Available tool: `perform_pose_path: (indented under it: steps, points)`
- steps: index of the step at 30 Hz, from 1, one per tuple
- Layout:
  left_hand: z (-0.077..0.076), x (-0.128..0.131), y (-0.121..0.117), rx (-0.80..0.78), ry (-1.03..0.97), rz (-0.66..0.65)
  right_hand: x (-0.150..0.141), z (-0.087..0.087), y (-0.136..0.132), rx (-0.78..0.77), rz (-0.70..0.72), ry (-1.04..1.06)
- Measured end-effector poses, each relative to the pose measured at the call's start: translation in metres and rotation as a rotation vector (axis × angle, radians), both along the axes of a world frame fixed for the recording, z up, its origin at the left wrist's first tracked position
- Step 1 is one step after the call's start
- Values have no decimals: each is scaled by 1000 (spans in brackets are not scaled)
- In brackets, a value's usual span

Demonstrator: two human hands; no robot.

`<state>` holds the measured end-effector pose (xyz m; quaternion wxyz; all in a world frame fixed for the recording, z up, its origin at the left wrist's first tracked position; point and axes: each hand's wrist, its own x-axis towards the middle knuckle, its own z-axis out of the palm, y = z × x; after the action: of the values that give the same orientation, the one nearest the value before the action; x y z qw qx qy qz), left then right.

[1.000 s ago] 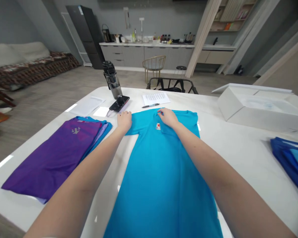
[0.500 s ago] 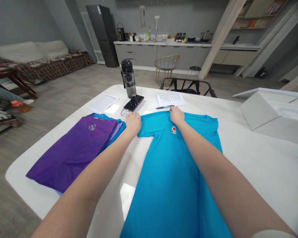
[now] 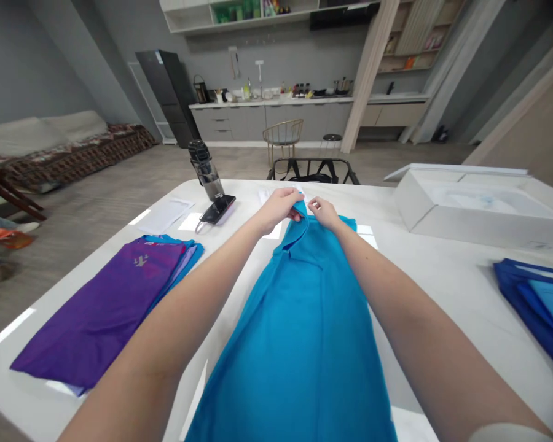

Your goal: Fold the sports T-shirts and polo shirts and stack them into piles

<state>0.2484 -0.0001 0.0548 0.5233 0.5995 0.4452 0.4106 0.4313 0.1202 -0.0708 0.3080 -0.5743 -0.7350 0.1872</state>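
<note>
Clenching the collar of a turquoise polo shirt, the person's left hand is gripping a fold of the fabric and holding it up off the white worktop. The right hand is resting just beside it at the shoulder of the shirt, with the fingers bunched near the collar; whether that grip is grasping the cloth or only touching it, I cannot tell. The shirt is lying lengthwise down the middle of the worktop, its body running back toward the person and a long crease forming below the raised collar. To the left, a folded stack of purple shirts is sitting well apart from the hands, and a folded stack of blue garments is lying at the right edge of the view. Beyond the left hand, a smartphone is lying just beside a clear water bottle that is standing upright, with white paper sheets nearby. A large white open box is sitting on the far right of the worktop.
</note>
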Motion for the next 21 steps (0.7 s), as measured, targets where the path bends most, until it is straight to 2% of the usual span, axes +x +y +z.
perform_pose_path:
  steps: [2, 4, 7, 9, 11, 13, 17, 21]
  points:
    - [-23, 34, 9, -48, 67, -15, 32, 0, -7, -24, -70, 36]
    - [-54, 57, 19, -52, 213, -20, 60, -2, -20, -84, -90, 43]
    - [-97, 63, 36, 113, 609, 58, 88, -4, -48, -219, -28, 2]
    - [-116, 53, 48, 308, 924, 74, 95, -5, -68, -237, -16, -107]
    - [-126, 37, 59, 413, 1155, 25, 96, -5, -88, -197, -44, -254]
    - [-130, 23, 69, 451, 1264, -45, 94, -6, -104, -176, -67, -354]
    - [-134, 8, 81, 429, 1293, -50, 89, -11, -121, -207, -39, -353]
    - [-133, 3, 81, 404, 1209, 15, 85, -11, -125, -178, -80, -152]
